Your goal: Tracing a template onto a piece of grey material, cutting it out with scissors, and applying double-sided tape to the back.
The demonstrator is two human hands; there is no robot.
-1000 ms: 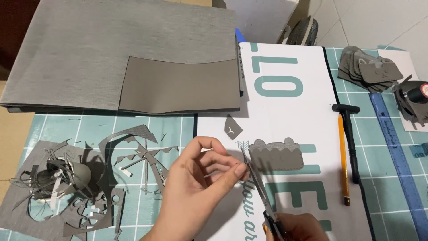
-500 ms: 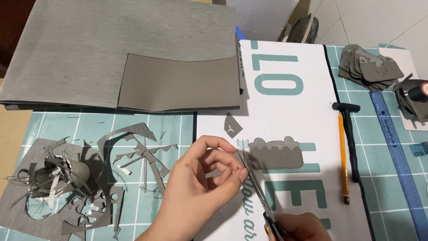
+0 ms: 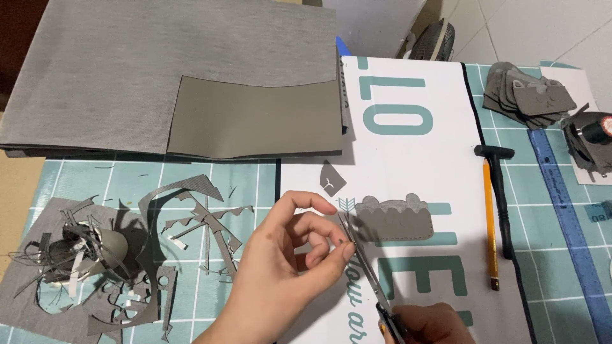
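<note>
My left hand (image 3: 287, 267) pinches the left end of a small grey cut-out piece (image 3: 395, 220) with a scalloped top edge, holding it over a white printed sheet (image 3: 414, 165). My right hand (image 3: 427, 322) shows only at the bottom edge, gripping scissors (image 3: 366, 267) whose thin blades point up and left to the piece's left end. The blades look nearly closed against each other beside my left fingertips.
Grey scraps and offcuts (image 3: 115, 255) litter the teal cutting mat (image 3: 210, 178) at left. Large grey sheets (image 3: 172, 76) lie at the back. A pencil (image 3: 489, 223), a black-handled tool (image 3: 500, 191), a blue ruler (image 3: 567, 223) and a stack of grey cut-outs (image 3: 529, 95) sit at right.
My left fingers have shifted slightly on the piece and the scissors have edged along its left end. Everything else stays put.
</note>
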